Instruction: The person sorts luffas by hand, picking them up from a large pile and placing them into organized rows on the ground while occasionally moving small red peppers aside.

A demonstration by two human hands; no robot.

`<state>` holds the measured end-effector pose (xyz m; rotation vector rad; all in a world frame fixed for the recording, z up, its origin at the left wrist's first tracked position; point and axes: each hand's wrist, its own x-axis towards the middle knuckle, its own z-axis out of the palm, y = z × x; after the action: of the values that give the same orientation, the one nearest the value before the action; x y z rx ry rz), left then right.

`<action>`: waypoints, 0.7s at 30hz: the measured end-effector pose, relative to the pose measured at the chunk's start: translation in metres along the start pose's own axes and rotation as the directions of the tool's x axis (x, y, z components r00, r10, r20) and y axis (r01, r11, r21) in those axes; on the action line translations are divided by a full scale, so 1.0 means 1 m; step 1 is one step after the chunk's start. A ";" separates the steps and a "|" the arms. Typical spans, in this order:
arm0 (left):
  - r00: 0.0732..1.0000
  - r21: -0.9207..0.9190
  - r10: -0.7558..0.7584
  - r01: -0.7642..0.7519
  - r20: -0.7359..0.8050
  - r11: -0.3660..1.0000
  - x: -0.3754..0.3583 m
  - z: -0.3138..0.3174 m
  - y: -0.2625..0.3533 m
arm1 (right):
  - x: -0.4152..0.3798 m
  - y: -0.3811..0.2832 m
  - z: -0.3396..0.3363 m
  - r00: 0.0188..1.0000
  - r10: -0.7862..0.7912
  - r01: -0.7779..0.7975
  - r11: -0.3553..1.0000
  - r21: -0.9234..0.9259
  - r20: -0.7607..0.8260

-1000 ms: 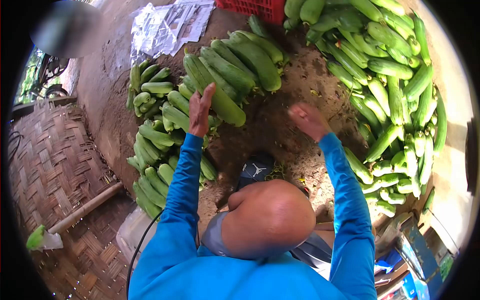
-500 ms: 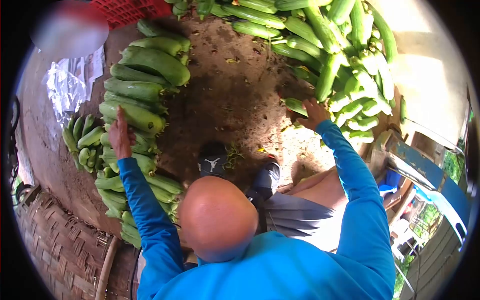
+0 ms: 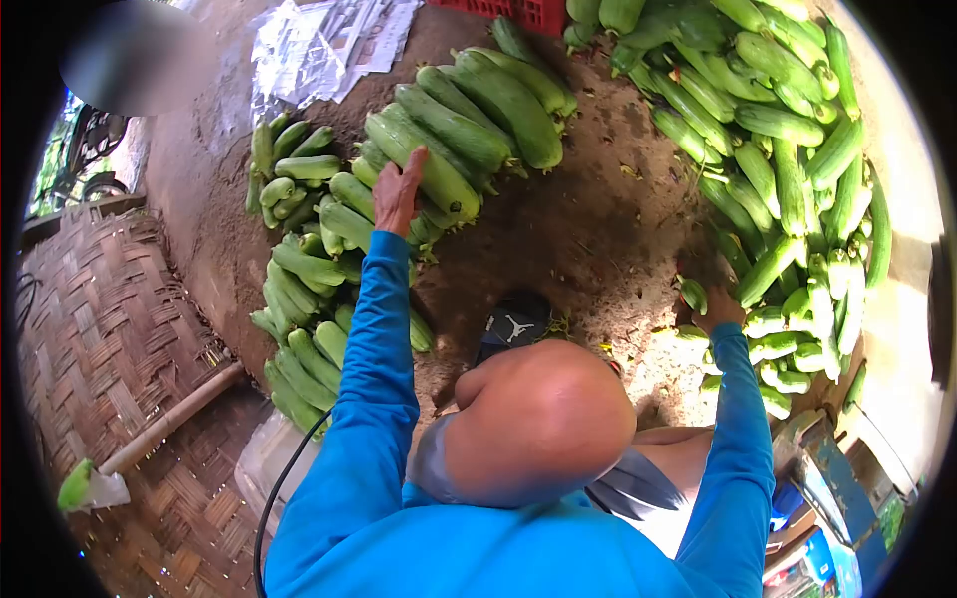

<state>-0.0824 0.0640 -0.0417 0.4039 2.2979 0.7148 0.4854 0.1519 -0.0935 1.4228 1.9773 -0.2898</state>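
My left hand lies on a row of long green gourds on the left, fingers stretched out against a pale green gourd. It rests on the row without wrapping round any single one. On the right, at the lower edge of a large heap of gourds, my right hand is closed on a short green gourd, whose end shows beside the fingers. Shadow partly hides those fingers. Smaller gourds are stacked nearer my left arm.
Bare earth lies between row and heap, with my shoe on it. Newspaper and clear plastic lie beyond the small gourds. A red crate stands at the back. Woven bamboo matting is at left.
The view has swung left, so everything appears shifted right. My left hand stays on the row; beside my right hand the short gourd now appears turned more end-on.
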 end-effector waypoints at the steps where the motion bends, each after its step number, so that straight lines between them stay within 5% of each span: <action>1: 0.992 -0.222 -0.050 0.075 0.116 0.972 0.001 -0.003 -0.003 | 0.000 0.001 -0.001 1.000 0.007 -0.008 1.000 0.019 0.021; 2: 0.993 -0.223 -0.041 0.065 0.111 0.973 -0.001 -0.006 -0.008 | 0.001 0.001 0.000 1.000 0.007 -0.008 1.000 0.025 0.012; 4: 0.947 -0.687 0.133 0.112 0.293 0.718 -0.009 -0.014 -0.023 | -0.003 -0.002 0.000 0.997 0.013 -0.008 0.998 0.065 -0.076; 5: 0.942 -0.681 0.147 0.106 0.303 0.724 -0.015 -0.015 -0.024 | -0.006 -0.002 -0.004 0.983 -0.074 0.108 0.973 0.202 -0.167; 7: 0.910 -0.851 0.214 0.221 0.356 0.477 -0.041 -0.015 -0.010 | -0.009 -0.017 -0.019 0.906 -0.194 0.344 0.854 0.390 -0.376; 8: 0.893 -0.836 0.227 0.239 0.389 0.493 -0.052 -0.012 -0.004 | -0.009 -0.033 -0.036 0.868 -0.264 0.453 0.769 0.452 -0.421; 9: 0.858 -0.804 0.293 0.205 0.422 0.558 -0.062 -0.008 0.005 | -0.027 -0.055 -0.080 0.938 -0.244 0.348 0.677 0.648 -0.247; 10: 0.810 -0.769 0.360 0.165 0.463 0.618 -0.070 0.000 0.020 | -0.023 -0.065 -0.083 0.901 -0.357 0.397 0.448 0.801 -0.246; 11: 0.772 -0.749 0.380 0.181 0.510 0.637 -0.078 0.013 0.038 | -0.047 -0.084 -0.136 0.897 -0.392 0.396 0.504 0.768 -0.206; 12: 0.709 -0.674 0.475 0.001 0.521 0.739 -0.090 0.026 0.061 | -0.055 -0.090 -0.150 0.852 -0.433 0.458 0.347 0.818 -0.293; 13: 0.619 -0.590 0.564 -0.194 0.547 0.784 -0.106 0.040 0.086 | -0.033 -0.097 -0.146 0.766 -0.534 0.525 0.198 0.828 -0.358; 14: 0.489 -0.521 0.615 -0.331 0.619 0.787 -0.128 0.053 0.119 | -0.068 -0.088 -0.199 0.845 -0.525 0.282 0.275 0.919 -0.102; 15: 0.343 -0.465 0.638 -0.466 0.689 0.753 -0.154 0.069 0.153 | -0.072 -0.083 -0.198 0.873 -0.410 0.355 0.162 0.921 -0.265; 17: 0.036 -0.457 0.617 -0.637 0.786 0.620 -0.187 0.110 0.202 | -0.096 -0.053 -0.225 0.912 -0.293 0.362 0.239 0.901 -0.288; 18: -0.111 -0.520 0.632 -0.684 0.767 0.511 -0.225 0.129 0.223 | -0.117 -0.029 -0.229 0.940 -0.202 0.324 0.284 0.903 -0.274; 21: -0.360 -0.462 0.560 -0.886 0.746 0.047 -0.300 0.192 0.272 | -0.154 0.038 -0.175 0.875 0.232 0.415 0.088 0.905 -0.424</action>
<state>0.2886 0.2161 0.1586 2.1907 0.6438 0.3895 0.4786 0.1439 0.1424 2.3430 2.2914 -1.9167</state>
